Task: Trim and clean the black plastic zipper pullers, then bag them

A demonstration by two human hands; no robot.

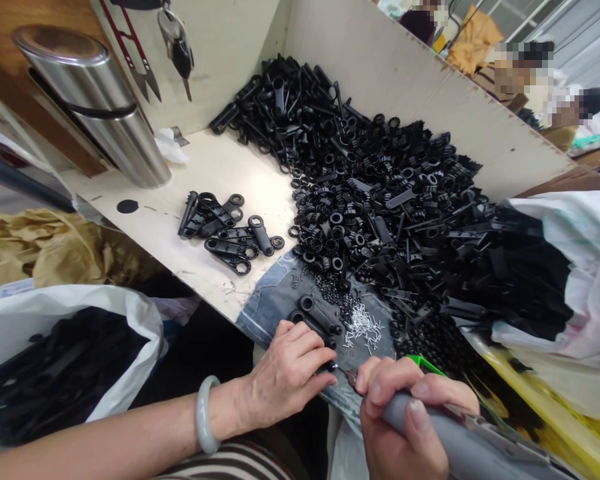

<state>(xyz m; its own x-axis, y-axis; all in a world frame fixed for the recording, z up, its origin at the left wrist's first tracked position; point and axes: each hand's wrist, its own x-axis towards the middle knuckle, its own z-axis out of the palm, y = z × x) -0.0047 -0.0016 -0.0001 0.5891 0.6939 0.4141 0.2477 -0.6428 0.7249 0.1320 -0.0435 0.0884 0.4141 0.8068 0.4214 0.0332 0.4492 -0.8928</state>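
Note:
My left hand (pixel 286 373), with a pale bangle on its wrist, is closed in a pinch on a small black plastic part (pixel 314 319) at the table's near edge. My right hand (pixel 405 417) is wrapped around a grey-handled tool (pixel 460 447) whose metal tip (pixel 351 378) points at the spot under my left fingers. Both rest over a scrap of denim cloth (pixel 275 297). Beside them on the cloth lie several small silver pins (pixel 364 331). A large heap of black plastic parts (pixel 380 200) fills the table ahead and to the right.
Several assembled black link pieces (pixel 227 230) lie apart on the pale table (pixel 215 173). A steel flask (pixel 97 107) leans at the back left, with snips (pixel 140 63) and keys (pixel 177 43) hanging on the wall. White bags of black parts (pixel 65 360) sit at left and right. Other people sit beyond the partition.

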